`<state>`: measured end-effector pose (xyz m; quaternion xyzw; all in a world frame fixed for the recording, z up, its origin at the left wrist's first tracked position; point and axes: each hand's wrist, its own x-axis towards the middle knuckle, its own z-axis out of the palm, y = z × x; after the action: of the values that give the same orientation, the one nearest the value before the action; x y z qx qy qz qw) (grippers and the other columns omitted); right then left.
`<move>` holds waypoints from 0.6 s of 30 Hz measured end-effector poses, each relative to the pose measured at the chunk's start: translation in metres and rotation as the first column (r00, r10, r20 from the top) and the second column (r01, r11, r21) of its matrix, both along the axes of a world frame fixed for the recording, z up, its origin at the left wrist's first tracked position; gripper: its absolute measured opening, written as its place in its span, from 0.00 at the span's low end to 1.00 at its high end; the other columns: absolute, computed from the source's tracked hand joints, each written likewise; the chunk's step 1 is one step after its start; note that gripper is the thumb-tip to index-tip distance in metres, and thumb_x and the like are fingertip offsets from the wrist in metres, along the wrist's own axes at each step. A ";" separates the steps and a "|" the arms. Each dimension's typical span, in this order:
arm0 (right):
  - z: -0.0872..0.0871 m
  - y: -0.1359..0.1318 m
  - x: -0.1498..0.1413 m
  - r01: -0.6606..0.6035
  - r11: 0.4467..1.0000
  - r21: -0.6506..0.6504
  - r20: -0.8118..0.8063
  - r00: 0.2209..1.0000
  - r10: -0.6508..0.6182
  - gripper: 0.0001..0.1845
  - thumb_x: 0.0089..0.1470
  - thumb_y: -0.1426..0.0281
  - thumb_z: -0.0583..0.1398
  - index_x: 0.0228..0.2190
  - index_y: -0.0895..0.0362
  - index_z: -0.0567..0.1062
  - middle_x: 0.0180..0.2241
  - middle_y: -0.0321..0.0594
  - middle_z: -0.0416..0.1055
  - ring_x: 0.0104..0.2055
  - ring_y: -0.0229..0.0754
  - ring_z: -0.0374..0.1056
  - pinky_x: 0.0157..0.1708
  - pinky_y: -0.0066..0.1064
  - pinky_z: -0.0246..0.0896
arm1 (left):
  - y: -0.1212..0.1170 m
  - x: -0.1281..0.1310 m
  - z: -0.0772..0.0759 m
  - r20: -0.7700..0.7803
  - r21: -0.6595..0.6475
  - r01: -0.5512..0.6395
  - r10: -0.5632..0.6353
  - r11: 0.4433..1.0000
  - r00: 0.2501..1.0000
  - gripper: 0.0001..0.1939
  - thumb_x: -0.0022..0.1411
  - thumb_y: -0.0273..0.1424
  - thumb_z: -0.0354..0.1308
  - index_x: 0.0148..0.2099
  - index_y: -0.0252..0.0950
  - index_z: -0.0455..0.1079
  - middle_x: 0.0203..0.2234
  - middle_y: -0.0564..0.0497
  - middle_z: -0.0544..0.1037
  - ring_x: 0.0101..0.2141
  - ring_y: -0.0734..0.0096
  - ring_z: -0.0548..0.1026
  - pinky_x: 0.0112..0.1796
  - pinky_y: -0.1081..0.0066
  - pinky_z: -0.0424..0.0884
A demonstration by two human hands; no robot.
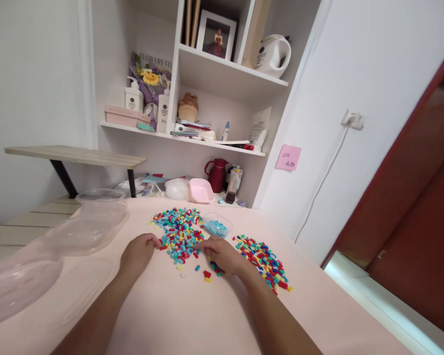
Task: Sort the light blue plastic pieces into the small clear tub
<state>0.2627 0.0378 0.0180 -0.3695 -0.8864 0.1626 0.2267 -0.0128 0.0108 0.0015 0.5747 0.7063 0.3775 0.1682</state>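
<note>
A heap of small multicoloured toy bricks point(181, 239) lies on the pink tabletop, many of them light blue. At its left edge is my left hand point(140, 251), fingers curled together beside a few red bricks; whatever is in them is hidden. My right hand point(220, 252) reaches to the heap's right side with thumb and fingertips pinched low among the bricks, and I cannot make out what they hold. Just beyond it stands a clear plastic tub point(217, 226) with light blue bricks inside. Several loose bricks point(207, 275) are scattered in front of the heap.
A second brick pile point(262, 261) spreads to the right of my right forearm. Clear plastic containers point(91, 229) line the left side. Toward the back are a pink basin point(202, 191), a dark red jug point(217, 175) and a bottle point(233, 186), below white shelves point(229, 66).
</note>
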 end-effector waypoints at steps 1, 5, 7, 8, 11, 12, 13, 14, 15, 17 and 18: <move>0.000 0.000 0.000 0.002 1.000 0.000 0.002 1.000 -0.002 0.20 0.53 0.78 0.52 0.41 0.50 0.78 0.37 0.38 0.71 0.42 0.39 0.66 0.45 0.29 0.59 | 0.000 0.000 -0.001 0.001 0.004 0.001 -0.001 1.000 1.000 0.15 0.52 0.24 0.47 0.27 0.42 0.74 0.33 0.55 0.81 0.37 0.68 0.75 0.35 0.73 0.63; 0.002 -0.001 0.000 0.004 0.999 -0.037 -0.026 1.000 -0.005 0.19 0.52 0.79 0.52 0.37 0.52 0.79 0.37 0.38 0.71 0.40 0.38 0.67 0.43 0.27 0.60 | 0.001 0.000 -0.002 0.011 0.006 -0.007 0.007 1.000 1.000 0.14 0.52 0.24 0.48 0.28 0.42 0.75 0.33 0.56 0.81 0.38 0.68 0.75 0.35 0.74 0.64; 0.003 -0.002 -0.001 0.006 1.000 -0.031 -0.066 0.998 -0.008 0.19 0.53 0.78 0.52 0.40 0.52 0.78 0.39 0.39 0.71 0.40 0.38 0.67 0.43 0.27 0.60 | 0.001 0.001 -0.002 0.015 0.005 -0.013 0.013 1.000 1.000 0.14 0.52 0.24 0.48 0.28 0.41 0.75 0.33 0.56 0.81 0.37 0.68 0.75 0.34 0.74 0.63; 0.003 -0.003 -0.003 -0.002 1.000 -0.020 -0.080 0.997 0.001 0.20 0.54 0.78 0.52 0.42 0.52 0.77 0.40 0.39 0.71 0.41 0.39 0.67 0.44 0.28 0.60 | 0.000 0.001 -0.001 0.015 0.007 -0.014 0.014 1.000 1.000 0.14 0.52 0.24 0.48 0.27 0.41 0.75 0.33 0.56 0.81 0.37 0.68 0.75 0.34 0.74 0.64; 0.003 -0.007 -0.008 -0.035 0.999 0.006 -0.063 0.997 0.035 0.23 0.54 0.79 0.51 0.47 0.50 0.75 0.42 0.40 0.71 0.45 0.40 0.66 0.47 0.30 0.59 | -0.001 0.002 0.000 0.016 0.002 -0.011 0.011 1.000 1.000 0.14 0.51 0.24 0.47 0.27 0.41 0.74 0.32 0.55 0.81 0.37 0.68 0.75 0.34 0.73 0.64; 0.003 -0.009 -0.009 -0.040 0.999 0.010 -0.042 0.998 0.041 0.24 0.54 0.79 0.51 0.48 0.50 0.74 0.43 0.40 0.70 0.45 0.40 0.65 0.47 0.30 0.58 | -0.001 0.002 0.001 0.017 -0.003 -0.010 0.010 1.000 1.000 0.14 0.51 0.25 0.47 0.27 0.42 0.74 0.32 0.55 0.81 0.37 0.68 0.75 0.34 0.73 0.64; 0.003 -0.010 -0.011 -0.045 0.999 0.011 -0.023 0.999 0.045 0.25 0.53 0.80 0.51 0.48 0.49 0.74 0.43 0.40 0.70 0.46 0.40 0.65 0.47 0.30 0.58 | -0.001 0.002 0.001 0.017 -0.008 -0.011 0.011 1.000 1.000 0.15 0.51 0.25 0.47 0.27 0.42 0.74 0.31 0.56 0.81 0.36 0.68 0.75 0.33 0.73 0.64; 0.003 -0.010 -0.011 -0.049 0.999 0.009 -0.008 0.999 0.049 0.24 0.53 0.80 0.51 0.47 0.49 0.74 0.42 0.40 0.70 0.45 0.40 0.65 0.47 0.29 0.58 | -0.001 0.002 0.001 0.018 -0.010 -0.011 0.011 1.000 1.000 0.15 0.51 0.25 0.47 0.27 0.42 0.74 0.31 0.56 0.81 0.36 0.68 0.75 0.33 0.73 0.64; 0.003 -0.010 -0.011 -0.049 0.999 0.005 0.000 0.999 0.049 0.24 0.53 0.80 0.51 0.45 0.49 0.75 0.42 0.39 0.70 0.45 0.40 0.65 0.46 0.29 0.58 | -0.001 0.002 0.001 0.017 -0.010 -0.011 0.011 1.000 1.000 0.15 0.51 0.25 0.46 0.28 0.42 0.74 0.31 0.56 0.81 0.36 0.68 0.75 0.33 0.73 0.64; 0.003 -0.009 -0.009 -0.040 0.999 -0.006 -0.010 0.999 0.040 0.22 0.54 0.80 0.50 0.41 0.50 0.77 0.40 0.39 0.69 0.43 0.39 0.66 0.45 0.28 0.59 | -0.001 0.001 0.000 0.015 -0.008 -0.014 0.014 1.000 1.000 0.15 0.51 0.25 0.46 0.27 0.42 0.74 0.30 0.56 0.81 0.35 0.68 0.75 0.32 0.73 0.63; 0.003 -0.007 -0.008 -0.025 1.000 -0.010 -0.025 0.999 0.024 0.21 0.54 0.80 0.50 0.39 0.51 0.78 0.39 0.39 0.69 0.42 0.39 0.66 0.44 0.28 0.59 | -0.001 0.001 0.000 0.016 -0.008 -0.016 0.016 1.000 1.000 0.15 0.52 0.25 0.47 0.27 0.42 0.74 0.30 0.56 0.80 0.35 0.69 0.75 0.32 0.74 0.63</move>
<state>0.2551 0.0308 0.0214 -0.3577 -0.8871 0.1744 0.2336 -0.0116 0.0101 0.0012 0.5653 0.7111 0.3807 0.1730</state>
